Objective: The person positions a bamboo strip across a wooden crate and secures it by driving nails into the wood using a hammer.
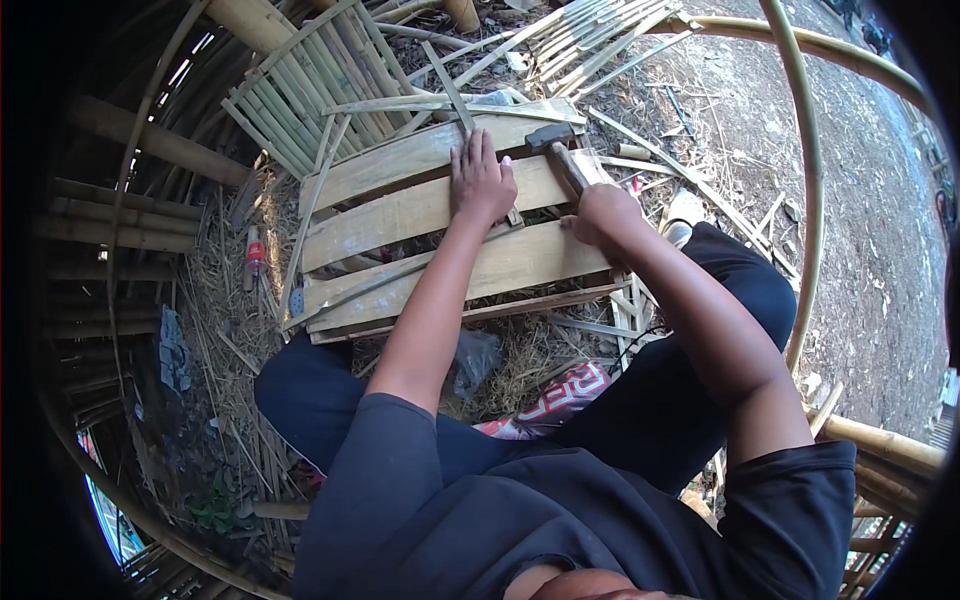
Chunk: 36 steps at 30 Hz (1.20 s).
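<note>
A low wooden bench of spaced planks point(400, 222) stands in front of me between my legs. My left hand point(483, 185) lies flat on it with fingers stretched forward, over a narrow bamboo strip point(449, 86). One end of the strip sticks out past the bench's far edge; part of it is hidden under the hand. Wrapped round a hammer's wooden handle point(572, 170), my right hand point(606, 215) is closed above the bench's right side. The dark metal hammer head point(550, 136) is close to the far plank, to the right of my left hand.
Slatted bamboo panels point(310, 90) lean at the back left. A bottle with a red label point(255, 254) is among shavings on the left. A printed red-and-white bag point(570, 395) lies between my legs. Bamboo poles point(800, 180) curve along the right, before bare ground point(870, 240).
</note>
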{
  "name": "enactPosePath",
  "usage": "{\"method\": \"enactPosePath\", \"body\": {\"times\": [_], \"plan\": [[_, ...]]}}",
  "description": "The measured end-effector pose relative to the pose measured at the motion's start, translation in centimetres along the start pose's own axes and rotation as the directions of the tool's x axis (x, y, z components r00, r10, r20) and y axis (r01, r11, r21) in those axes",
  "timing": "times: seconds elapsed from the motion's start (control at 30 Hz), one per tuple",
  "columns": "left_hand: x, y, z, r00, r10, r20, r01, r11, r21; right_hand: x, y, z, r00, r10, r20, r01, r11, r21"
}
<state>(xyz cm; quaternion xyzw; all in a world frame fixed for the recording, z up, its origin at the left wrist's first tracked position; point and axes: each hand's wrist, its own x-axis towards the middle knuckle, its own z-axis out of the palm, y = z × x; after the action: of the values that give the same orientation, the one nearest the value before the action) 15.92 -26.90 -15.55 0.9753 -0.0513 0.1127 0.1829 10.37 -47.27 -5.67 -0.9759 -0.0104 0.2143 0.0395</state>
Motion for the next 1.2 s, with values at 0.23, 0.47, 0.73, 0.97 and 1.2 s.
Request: {"method": "enactPosePath", "body": {"times": [0.23, 0.47, 0.73, 0.97, 1.2], "plan": [[0.3, -0.4, -1.8, 0.993, -0.018, 0.116, 0.024, 0.998, -0.052, 1.6, 1.9, 1.7, 0.994, -0.097, 0.055, 0.093, 0.993, 0.072], [-0.2, -1.9, -1.4, 0.991, 0.131, 0.009, -0.131, 0.991, -0.020, 3.0, 2.8, 3.6, 0.979, -0.110, -0.172, 0.136, 0.980, 0.145], [-0.5, -2.3, -0.5, 0.996, 0.089, 0.004, -0.089, 0.994, 0.057, -0.7, 1.6, -1.7, 0.984, 0.028, -0.176, 0.055, 0.891, 0.451], [-0.5, -2.4, 0.2, 0.994, 0.078, -0.077, -0.072, 0.994, 0.085, -5.4, 0.5, -2.5, 0.983, -0.057, 0.177, -0.089, 0.691, 0.717], [-0.3, -2.0, 0.4, 0.995, 0.083, -0.063, -0.079, 0.995, 0.059, -7.1, 0.7, -3.3, 0.978, -0.153, 0.144, 0.014, 0.733, 0.680]]}}
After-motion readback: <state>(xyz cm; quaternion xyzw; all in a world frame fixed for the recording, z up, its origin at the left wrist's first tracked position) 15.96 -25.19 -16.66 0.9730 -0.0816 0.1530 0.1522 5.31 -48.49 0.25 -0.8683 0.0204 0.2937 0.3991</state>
